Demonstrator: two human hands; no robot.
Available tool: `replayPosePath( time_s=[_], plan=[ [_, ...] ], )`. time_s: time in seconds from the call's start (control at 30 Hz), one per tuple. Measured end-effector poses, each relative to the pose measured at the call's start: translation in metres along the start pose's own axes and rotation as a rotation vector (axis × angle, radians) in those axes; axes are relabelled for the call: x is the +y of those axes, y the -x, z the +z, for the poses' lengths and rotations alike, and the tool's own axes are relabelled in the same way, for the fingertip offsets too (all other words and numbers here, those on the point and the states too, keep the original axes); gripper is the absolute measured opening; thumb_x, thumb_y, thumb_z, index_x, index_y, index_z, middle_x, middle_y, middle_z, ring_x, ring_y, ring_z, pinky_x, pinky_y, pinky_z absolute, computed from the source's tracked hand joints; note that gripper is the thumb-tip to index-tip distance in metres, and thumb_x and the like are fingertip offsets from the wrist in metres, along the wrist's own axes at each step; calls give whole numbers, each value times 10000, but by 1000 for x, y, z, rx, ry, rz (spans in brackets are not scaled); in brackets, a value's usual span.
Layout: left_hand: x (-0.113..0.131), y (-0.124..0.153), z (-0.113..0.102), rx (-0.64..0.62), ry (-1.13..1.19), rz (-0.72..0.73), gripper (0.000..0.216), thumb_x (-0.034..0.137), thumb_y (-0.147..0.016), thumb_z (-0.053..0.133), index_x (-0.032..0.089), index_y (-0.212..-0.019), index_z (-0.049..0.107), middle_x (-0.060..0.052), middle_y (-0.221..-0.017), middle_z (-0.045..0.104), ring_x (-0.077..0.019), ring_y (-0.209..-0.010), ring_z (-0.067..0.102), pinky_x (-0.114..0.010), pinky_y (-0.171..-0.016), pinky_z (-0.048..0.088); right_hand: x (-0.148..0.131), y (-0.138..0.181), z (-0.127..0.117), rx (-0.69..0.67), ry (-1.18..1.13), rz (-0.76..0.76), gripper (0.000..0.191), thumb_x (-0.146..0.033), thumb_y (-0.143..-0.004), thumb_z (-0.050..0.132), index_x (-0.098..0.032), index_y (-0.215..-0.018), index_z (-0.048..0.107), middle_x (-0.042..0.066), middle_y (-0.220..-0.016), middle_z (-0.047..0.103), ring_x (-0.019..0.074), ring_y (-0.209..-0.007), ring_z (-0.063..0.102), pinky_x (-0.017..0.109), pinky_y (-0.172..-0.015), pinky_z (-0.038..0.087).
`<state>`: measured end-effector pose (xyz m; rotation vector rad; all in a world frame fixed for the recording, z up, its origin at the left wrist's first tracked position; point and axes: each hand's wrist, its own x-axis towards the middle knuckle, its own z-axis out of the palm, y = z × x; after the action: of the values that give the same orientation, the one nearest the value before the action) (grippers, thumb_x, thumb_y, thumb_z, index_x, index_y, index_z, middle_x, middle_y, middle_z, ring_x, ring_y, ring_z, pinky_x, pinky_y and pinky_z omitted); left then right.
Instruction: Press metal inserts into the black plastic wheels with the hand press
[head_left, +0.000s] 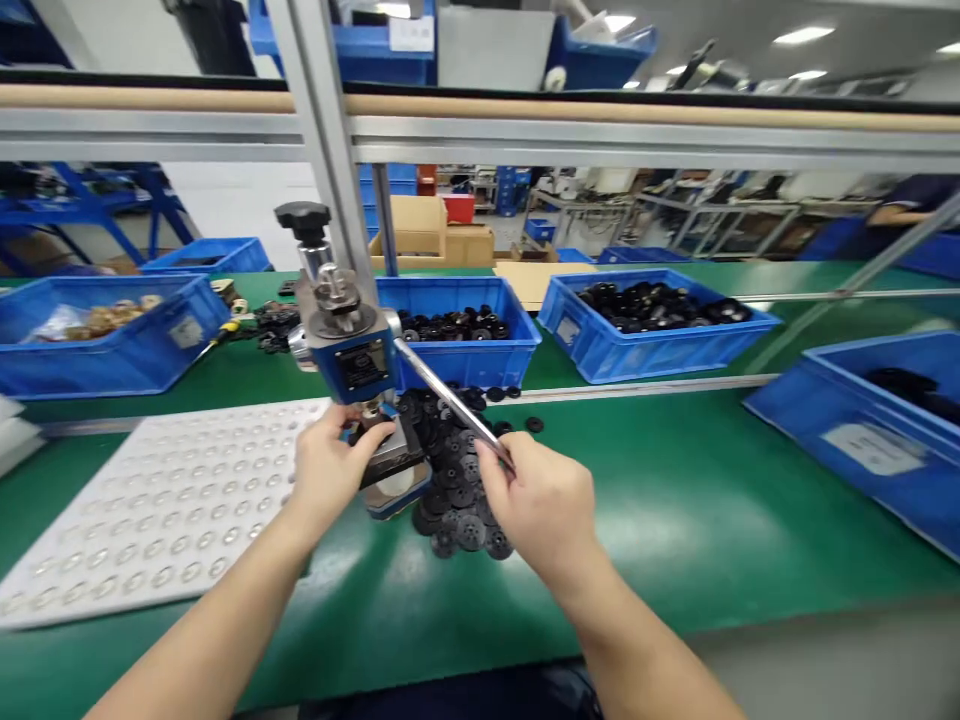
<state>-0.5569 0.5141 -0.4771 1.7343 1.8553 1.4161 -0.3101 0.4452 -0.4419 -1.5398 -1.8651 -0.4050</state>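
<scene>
A small blue hand press (352, 360) stands on the green table, with a black knob on top and a long metal lever (450, 402) slanting down to the right. My right hand (536, 505) is closed around the lever's end. My left hand (330, 465) pinches something small at the press base, under the ram; what it holds is hidden by the fingers. A heap of black round gear-like parts (454, 480) lies just right of the press, between my hands.
A white tray with rows of round dimples (150, 510) lies at the left. Blue bins of black parts (652, 320) (457, 340) stand behind, another blue bin (97, 325) at far left and one (870, 430) at the right. A shelf frame post rises behind the press.
</scene>
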Motion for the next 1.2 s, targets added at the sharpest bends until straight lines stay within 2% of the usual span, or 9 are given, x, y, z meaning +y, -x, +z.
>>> replayPosePath(
  time_s=[0.27,0.33,0.47,0.6,0.67,0.8,0.87,1.0,1.2],
  plan=[
    [17,-15,-17,-263,197,-112,476,591,-678,719,170,-901,715,-65,-820,750,-236,-721,662,-314,-663,485,-17,-15,-14,91,-219,-61,241,-277,-966,483,-161,-794,606,30,-666,632,118,-575,559,251,-568,416],
    [25,-15,-19,-234,184,-129,471,612,-643,718,178,-824,712,-57,-753,720,-236,-689,640,-320,-638,475,-20,-22,-33,179,-308,-144,184,-229,-957,493,-157,-850,624,37,-704,644,128,-631,596,255,-596,470],
    [43,0,-32,33,169,-17,351,562,-618,723,219,-666,667,-29,-677,619,-220,-686,576,-328,-653,463,-28,-33,-73,399,-483,-200,120,-138,-922,549,-186,-984,639,81,-950,678,150,-809,652,272,-653,553],
    [51,35,-50,47,382,-70,270,493,-704,720,230,-746,678,-2,-637,585,-172,-601,529,-297,-579,453,-26,-21,-73,491,-719,-115,488,-121,-899,573,-234,-1369,502,150,-1374,526,171,-942,641,303,-665,585],
    [49,57,-55,-118,597,-190,320,513,-696,764,226,-815,690,12,-615,585,-139,-528,501,-269,-514,433,-22,-3,-56,368,-805,-75,533,-136,-892,589,-226,-1406,478,158,-1412,503,194,-999,640,335,-723,597],
    [41,100,-50,-528,1057,-461,447,551,-628,852,194,-823,665,15,-592,586,-91,-451,471,-217,-438,380,-22,38,-18,-182,-807,-161,581,-286,-863,696,-204,-1404,498,145,-1388,544,258,-1224,575,418,-974,559],
    [34,118,-42,-664,1216,-582,448,533,-634,860,177,-801,647,20,-577,569,-72,-430,453,-196,-423,362,-28,53,-6,-348,-801,-221,624,-377,-840,731,-205,-1395,504,144,-1390,547,272,-1296,528,446,-1048,514],
    [20,139,-28,-769,1312,-793,396,432,-663,873,157,-815,632,33,-618,533,-49,-439,428,-176,-420,349,-45,62,2,-376,-867,-273,499,-400,-857,707,-176,-1280,565,145,-1259,626,243,-1170,599,436,-1004,525],
    [9,146,-22,-788,1281,-862,396,420,-670,868,150,-769,596,39,-599,483,-50,-453,411,-179,-439,346,-51,62,4,-379,-922,-219,378,-366,-839,730,-170,-1132,597,105,-1070,677,211,-963,618,390,-873,532]
  ],
)
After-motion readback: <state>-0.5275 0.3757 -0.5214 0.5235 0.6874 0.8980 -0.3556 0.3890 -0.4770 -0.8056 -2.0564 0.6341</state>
